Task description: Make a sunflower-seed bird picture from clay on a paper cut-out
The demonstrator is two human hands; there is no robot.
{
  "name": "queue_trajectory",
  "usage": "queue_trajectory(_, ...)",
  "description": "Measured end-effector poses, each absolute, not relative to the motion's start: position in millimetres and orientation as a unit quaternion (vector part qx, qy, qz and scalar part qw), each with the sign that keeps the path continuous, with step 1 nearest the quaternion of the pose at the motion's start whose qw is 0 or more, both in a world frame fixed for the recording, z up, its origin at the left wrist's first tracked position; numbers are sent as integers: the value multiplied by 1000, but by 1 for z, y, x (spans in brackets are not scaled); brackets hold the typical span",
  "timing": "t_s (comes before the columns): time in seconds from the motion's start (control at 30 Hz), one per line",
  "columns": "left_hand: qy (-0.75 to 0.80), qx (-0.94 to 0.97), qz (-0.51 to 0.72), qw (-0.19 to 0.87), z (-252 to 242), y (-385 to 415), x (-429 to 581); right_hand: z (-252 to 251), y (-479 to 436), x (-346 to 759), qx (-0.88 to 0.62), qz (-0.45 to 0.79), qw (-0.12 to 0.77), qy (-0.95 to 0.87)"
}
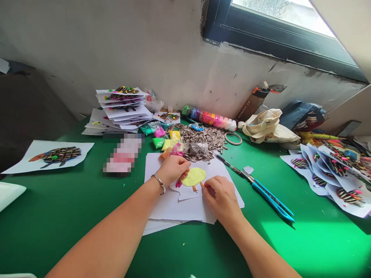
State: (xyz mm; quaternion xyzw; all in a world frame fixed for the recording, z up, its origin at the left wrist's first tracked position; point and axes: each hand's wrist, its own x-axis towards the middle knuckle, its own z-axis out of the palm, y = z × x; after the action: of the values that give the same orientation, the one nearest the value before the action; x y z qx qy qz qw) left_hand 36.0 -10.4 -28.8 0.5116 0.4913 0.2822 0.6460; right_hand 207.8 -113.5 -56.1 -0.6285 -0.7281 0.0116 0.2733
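Note:
A small cut piece of white paper (188,194) lies on a stack of white sheets (165,210). On it is a flat yellow clay oval (193,177) with two orange clay legs (195,188) below and a magenta clay piece (178,184) at its left end. My left hand (174,170), with a bracelet at the wrist, is closed in a pinch at the oval's upper left; what its fingertips hold is hidden. My right hand (222,195) rests on the paper, fingers curled together beside the right orange leg. Whatever is between those fingers cannot be made out.
Sunflower seeds (199,137) and bagged coloured clay (174,135) lie behind the paper. A blue utility knife (272,201) lies at right. Seed pictures are stacked (124,112) at back left and spread (336,175) at right; a single one (62,155) lies left.

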Motion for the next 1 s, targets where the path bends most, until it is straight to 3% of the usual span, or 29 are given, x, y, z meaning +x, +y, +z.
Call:
queue_trajectory(0.33,492,507,286,647,-24,-12,36,-56,-126,221,-596,106,322,-728)
queue_trajectory(0.6,498,507,282,645,-24,-12,36,-47,-133,213,-540,-13,224,-811)
queue_trajectory(0.87,500,504,283,645,-24,-11,36,-54,-133,217,-579,51,303,-755)
queue_trajectory(1.0,499,503,285,646,-24,-11,37,-53,-134,214,-580,33,271,-768)
